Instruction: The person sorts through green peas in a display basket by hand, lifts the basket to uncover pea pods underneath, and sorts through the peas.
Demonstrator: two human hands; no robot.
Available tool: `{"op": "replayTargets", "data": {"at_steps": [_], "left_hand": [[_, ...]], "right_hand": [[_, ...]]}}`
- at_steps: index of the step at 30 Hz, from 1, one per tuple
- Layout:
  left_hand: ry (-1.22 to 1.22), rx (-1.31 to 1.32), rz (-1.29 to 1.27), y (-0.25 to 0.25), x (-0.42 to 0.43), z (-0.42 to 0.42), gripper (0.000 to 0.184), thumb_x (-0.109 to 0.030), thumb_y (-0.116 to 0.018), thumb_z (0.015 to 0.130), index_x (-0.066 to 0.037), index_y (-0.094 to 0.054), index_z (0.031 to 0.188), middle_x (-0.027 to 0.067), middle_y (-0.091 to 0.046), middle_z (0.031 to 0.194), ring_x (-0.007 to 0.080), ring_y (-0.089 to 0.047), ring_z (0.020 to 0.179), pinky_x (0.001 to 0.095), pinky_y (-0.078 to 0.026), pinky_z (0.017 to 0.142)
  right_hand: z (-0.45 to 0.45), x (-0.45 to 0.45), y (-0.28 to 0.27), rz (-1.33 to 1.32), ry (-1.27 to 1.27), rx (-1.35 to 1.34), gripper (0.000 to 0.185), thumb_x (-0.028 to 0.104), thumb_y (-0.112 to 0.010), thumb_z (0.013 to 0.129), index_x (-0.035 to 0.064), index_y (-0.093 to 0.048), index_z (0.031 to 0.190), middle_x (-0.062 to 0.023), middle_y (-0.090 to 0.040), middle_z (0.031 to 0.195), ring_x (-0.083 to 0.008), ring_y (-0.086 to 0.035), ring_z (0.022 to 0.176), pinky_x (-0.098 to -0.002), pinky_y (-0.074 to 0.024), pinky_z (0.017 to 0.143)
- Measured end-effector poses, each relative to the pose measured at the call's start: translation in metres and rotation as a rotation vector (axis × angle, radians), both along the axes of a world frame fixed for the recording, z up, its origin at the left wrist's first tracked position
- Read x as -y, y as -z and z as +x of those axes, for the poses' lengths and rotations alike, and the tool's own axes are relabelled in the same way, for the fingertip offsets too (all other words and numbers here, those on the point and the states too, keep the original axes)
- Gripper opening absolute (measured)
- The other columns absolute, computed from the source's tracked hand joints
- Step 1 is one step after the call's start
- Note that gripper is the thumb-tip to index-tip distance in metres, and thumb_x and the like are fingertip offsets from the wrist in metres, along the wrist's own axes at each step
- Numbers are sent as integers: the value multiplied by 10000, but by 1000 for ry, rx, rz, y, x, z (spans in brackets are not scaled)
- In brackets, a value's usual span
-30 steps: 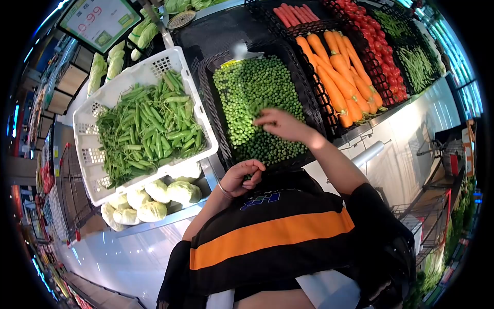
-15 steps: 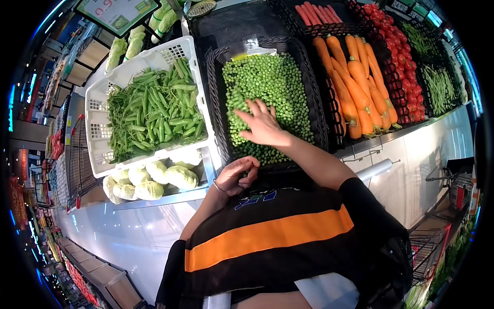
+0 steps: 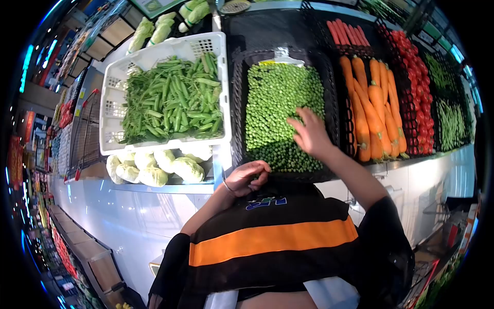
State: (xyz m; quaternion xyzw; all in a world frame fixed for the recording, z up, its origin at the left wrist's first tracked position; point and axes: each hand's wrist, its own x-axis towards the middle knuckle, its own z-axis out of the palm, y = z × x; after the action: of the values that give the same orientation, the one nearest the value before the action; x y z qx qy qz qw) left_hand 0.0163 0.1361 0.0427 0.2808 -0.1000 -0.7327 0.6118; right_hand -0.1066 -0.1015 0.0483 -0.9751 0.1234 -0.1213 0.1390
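Peas (image 3: 275, 100) fill a black basket (image 3: 239, 110) beneath the right hand (image 3: 312, 135), fingers spread, left hand (image 3: 247, 177) curled.

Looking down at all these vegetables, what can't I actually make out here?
All in the head view:
- Inside of the left hand: hidden by its curled fingers, so whether it holds anything is unclear.
- Underside of the right hand: turned toward the peas, hidden by the hand itself.
- Floor of the black basket: covered by peas.
- Upper part of the sign: cut off by the top edge.
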Motion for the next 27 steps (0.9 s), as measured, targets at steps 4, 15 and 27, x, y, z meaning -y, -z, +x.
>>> {"op": "replayTargets", "data": {"at_steps": [4,15,27], "left_hand": [[5,92,-126,14,2,4,275,-247,-466,931,-6,-560,1023,10,-393,570,84,-325,475,208,-245,420],[38,100,-154,32,12,1,239,-237,-553,856,-43,-573,993,1,-526,664,58,-415,477,180,-296,386],[75,93,-9,10,18,8,218,-224,-502,927,-46,-560,1038,9,-454,674,67,-367,551,186,-264,443]], "right_hand": [[21,-46,-1,78,-340,-22,384,219,-670,728,143,-601,1097,-117,-438,1308,-327,-302,1294,-621,-259,993],[73,46,33,181,82,168,104,72,-531,856,-23,-557,891,-145,-542,781,-272,-560,713,-349,-456,652],[47,63,13,436,303,325,184,122,-591,841,43,-613,1005,-134,-651,887,-258,-642,825,-341,-501,722]]}}
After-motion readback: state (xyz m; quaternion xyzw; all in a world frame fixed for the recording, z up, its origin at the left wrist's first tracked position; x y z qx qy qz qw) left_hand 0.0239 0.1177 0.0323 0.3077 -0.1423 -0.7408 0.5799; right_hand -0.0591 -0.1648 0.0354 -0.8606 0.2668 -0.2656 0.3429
